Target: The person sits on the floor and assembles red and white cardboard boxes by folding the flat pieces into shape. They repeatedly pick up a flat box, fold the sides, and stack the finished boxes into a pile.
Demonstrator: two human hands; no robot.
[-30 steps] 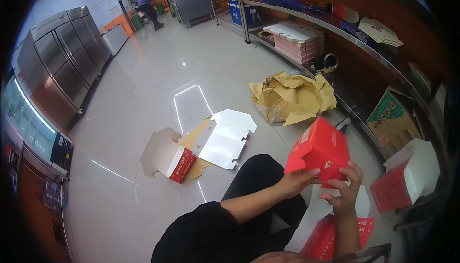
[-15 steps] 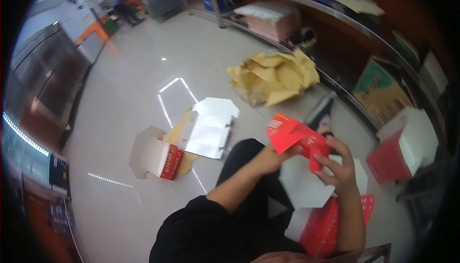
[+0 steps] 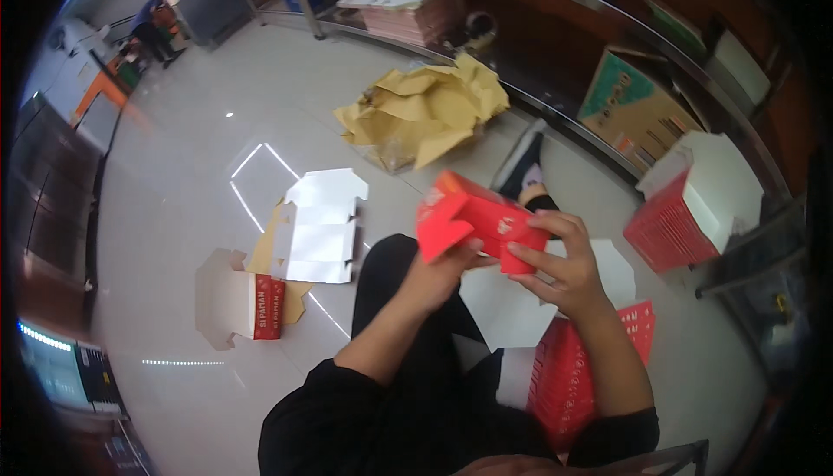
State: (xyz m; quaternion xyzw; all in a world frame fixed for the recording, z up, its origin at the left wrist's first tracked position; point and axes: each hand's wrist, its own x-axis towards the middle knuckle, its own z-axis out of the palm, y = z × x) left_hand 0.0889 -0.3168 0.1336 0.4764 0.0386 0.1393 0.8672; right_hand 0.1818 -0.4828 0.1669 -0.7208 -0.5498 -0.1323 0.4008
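Both my hands hold a partly folded red carton (image 3: 499,216) over my lap. My left hand (image 3: 441,278) grips it from below at its left end, beside a loose pointed flap. My right hand (image 3: 562,269) has its thumb and fingers closed around the right end. Beneath the carton lie white cardboard panels (image 3: 503,307). Under my right forearm sits a larger red box (image 3: 568,380) with a white inside. On the floor to the left are an opened white carton sheet (image 3: 321,229) and a small red box (image 3: 269,302) with its lid open.
Crumpled brown paper (image 3: 425,116) lies ahead on the tiled floor. A metal shelf (image 3: 555,107) runs along the right, with a brown cardboard box (image 3: 642,107) and a pink stack (image 3: 403,20). An open red-and-white box (image 3: 668,224) stands right. Another person (image 3: 156,29) bends far off.
The view has swung to the right, so the floor items sit farther left in the picture. Both hands still hold the red carton, which is tilted slightly differently.
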